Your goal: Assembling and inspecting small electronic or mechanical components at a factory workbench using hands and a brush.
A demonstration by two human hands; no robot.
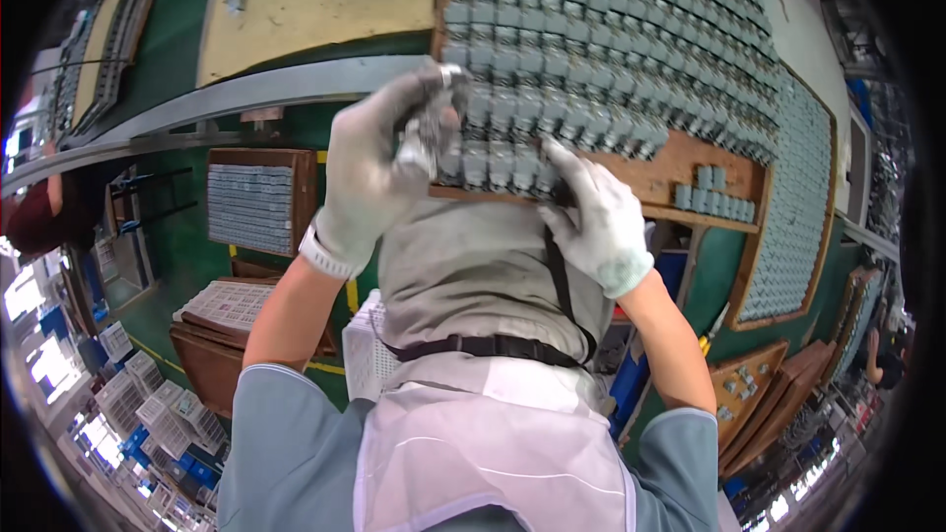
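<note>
My left hand (370, 153), in a white glove greyed at the fingers, is raised over the near left corner of a wooden tray (641, 163). Its fingers are closed round grey-and-silver parts (422, 143), blurred and partly hidden. Long rows of small grey blocks (601, 49) with metal ends fill most of the tray. My right hand (601, 222), also gloved, is at the tray's near edge. Its thumb and forefinger are apart, with the forefinger touching the right end of the nearest row of blocks (501, 172).
A few blocks (714, 199) stand apart at the tray's right corner. Another filled tray (788, 207) lies beyond. Metal scraps lie on a yellowish board (315, 0) at upper left, behind a grey rail (256, 94). Left on the floor are a loaded tray (251, 207) and white crates (163, 414).
</note>
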